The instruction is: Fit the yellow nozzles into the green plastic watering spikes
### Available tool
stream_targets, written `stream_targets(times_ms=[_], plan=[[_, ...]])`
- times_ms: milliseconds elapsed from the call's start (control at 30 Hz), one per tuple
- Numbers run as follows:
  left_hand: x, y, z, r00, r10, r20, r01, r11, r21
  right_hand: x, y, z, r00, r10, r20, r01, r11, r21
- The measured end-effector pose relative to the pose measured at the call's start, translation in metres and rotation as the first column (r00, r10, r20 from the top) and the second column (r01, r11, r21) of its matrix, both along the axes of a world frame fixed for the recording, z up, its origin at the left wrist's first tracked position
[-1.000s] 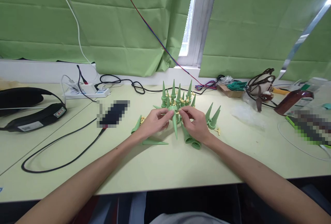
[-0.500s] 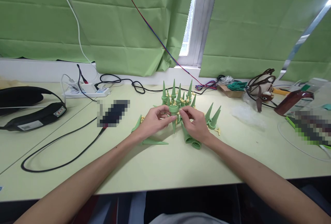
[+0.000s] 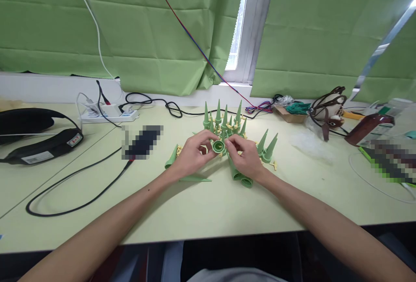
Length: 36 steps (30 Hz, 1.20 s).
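My left hand (image 3: 195, 154) pinches a green plastic watering spike (image 3: 219, 146) by its round collar, with the ringed open end facing me. Against the collar's right side rest the closed thumb and forefinger of my right hand (image 3: 243, 155); whatever may be between them is hidden. Behind my hands, several matching green spikes (image 3: 219, 117) stand point up among small yellow valve pieces (image 3: 244, 135). Two more upright spikes (image 3: 268, 155) are to the right, near a loose yellow valve (image 3: 274, 165). Below my right hand lie green spikes with open ends (image 3: 247, 181). Another spike (image 3: 171, 159) leans left of my left hand.
A phone-like dark device (image 3: 144, 141) on a black cable lies at left, before a white power strip (image 3: 110, 116). Farther left is a black headset-like device (image 3: 45, 145). At right are clear plastic wrap (image 3: 312, 145), a small cardboard box (image 3: 289, 115) and a brown bottle (image 3: 368, 129).
The held spike has tipped, from point down to its open end facing me. My left hand has turned slightly with it; my right fingers stay close beside the collar.
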<state>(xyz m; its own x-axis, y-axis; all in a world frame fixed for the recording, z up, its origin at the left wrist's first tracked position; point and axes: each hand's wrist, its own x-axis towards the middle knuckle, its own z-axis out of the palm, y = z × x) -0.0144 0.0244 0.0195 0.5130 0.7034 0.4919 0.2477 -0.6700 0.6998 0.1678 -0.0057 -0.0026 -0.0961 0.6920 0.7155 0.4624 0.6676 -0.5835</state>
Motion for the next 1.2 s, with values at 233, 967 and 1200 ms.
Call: stream_targets(times_ms=[233, 967, 1200], plan=[[-0.0005, -0.0004, -0.0002, 0.998, 0.055, -0.008, -0.054, 0.998, 0.025, -0.0001, 0.0002, -0.0007, 1.0, 0.003, -0.005, -0.003, 1.0, -0.006], [-0.0025, 0.0021, 0.0051, 0.988, -0.073, 0.135, 0.13, 0.871, -0.474, -0.0005, 0.0003, -0.0027, 0.999, 0.01, -0.036, -0.007, 0.996, 0.094], [-0.0009, -0.0016, 0.0076, 0.959, -0.181, 0.217, 0.276, 0.761, -0.587, -0.0009, 0.0011, -0.0032, 1.0, 0.008, 0.004, -0.008, 0.993, 0.118]])
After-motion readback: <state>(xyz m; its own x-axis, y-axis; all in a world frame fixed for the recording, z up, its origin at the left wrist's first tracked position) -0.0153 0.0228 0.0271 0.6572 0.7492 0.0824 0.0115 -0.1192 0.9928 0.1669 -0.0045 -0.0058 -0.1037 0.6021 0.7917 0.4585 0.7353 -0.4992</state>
